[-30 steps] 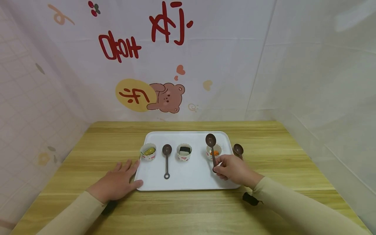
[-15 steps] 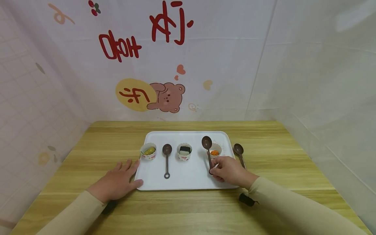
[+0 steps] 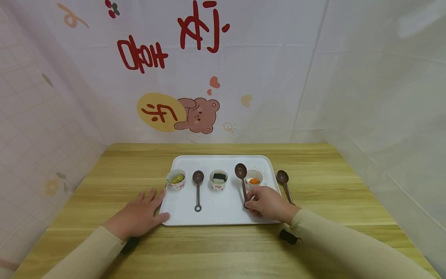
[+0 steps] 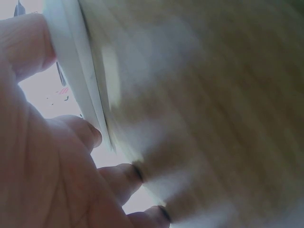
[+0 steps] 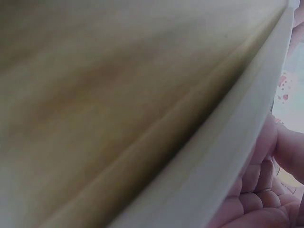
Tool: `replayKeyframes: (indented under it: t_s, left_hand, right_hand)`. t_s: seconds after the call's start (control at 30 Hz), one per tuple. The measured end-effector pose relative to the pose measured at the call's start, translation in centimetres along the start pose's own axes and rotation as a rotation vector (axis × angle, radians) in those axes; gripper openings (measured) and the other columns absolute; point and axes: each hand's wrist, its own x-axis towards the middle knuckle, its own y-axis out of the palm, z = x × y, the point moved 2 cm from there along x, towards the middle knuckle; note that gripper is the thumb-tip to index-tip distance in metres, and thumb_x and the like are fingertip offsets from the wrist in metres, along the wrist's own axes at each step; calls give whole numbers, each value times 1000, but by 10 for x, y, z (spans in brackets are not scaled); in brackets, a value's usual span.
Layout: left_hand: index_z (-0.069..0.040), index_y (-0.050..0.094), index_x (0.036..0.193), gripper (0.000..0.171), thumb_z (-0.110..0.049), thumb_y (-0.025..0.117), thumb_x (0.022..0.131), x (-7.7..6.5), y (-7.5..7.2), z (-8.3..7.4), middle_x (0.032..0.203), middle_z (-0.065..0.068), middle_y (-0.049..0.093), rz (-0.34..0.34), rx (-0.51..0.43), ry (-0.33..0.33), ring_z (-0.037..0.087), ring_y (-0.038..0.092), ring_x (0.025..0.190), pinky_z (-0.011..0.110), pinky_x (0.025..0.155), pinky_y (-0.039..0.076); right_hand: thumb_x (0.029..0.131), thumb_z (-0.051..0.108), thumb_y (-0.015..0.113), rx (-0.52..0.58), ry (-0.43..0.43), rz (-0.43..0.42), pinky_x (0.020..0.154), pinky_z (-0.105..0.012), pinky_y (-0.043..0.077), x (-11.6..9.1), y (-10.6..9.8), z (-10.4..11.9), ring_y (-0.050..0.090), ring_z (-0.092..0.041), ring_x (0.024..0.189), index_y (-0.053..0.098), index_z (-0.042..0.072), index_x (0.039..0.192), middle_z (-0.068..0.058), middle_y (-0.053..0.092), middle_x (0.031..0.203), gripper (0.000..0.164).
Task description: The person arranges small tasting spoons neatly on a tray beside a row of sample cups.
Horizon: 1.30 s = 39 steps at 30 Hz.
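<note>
My right hand [image 3: 266, 203] pinches the lower handle of a brown spoon [image 3: 241, 171] between thumb and fingers, over the right part of a white tray [image 3: 223, 211]. The spoon's bowl points away from me, just left of a paper cup [image 3: 257, 173] with an orange piece inside. In the right wrist view, curled fingers [image 5: 259, 199] show behind the tray's edge. My left hand [image 3: 137, 217] lies palm down with spread fingers at the tray's left edge, its thumb at the near corner. The left wrist view shows that hand [image 4: 42, 166] along the tray's rim, holding nothing.
On the tray stand a cup [image 3: 177, 186] with a yellow-green piece and another cup [image 3: 218, 187] with a black-and-white piece. A second brown spoon [image 3: 198, 178] lies between them. Another spoon [image 3: 283, 177] lies on the wooden table [image 3: 216, 252], right of the tray.
My right hand has moved left and slightly toward me with the spoon, from over the orange piece's cup to beside it. My left hand has stayed put.
</note>
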Motion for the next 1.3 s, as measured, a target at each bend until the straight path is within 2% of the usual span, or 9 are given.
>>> replayKeyframes:
  t_s: [0.53,1.3]
  left_hand:
    - [-3,37,163,87,-63,55,102,1,1,2,161,39,35,-18,13,19,74,31,140,81,105,37]
    - [-3,35,164,88,-63,56,102,1,2,2,162,39,33,-2,1,7,74,28,143,82,106,35]
  right_hand:
    - [95,10,75,-44,46,24,54,-24,47,9,7,3,56,-9,55,68,11,83,2,65,63,14]
    - [94,12,78,-88,94,23,53,-23,42,14,11,9,54,-8,55,66,11,76,3,65,62,21]
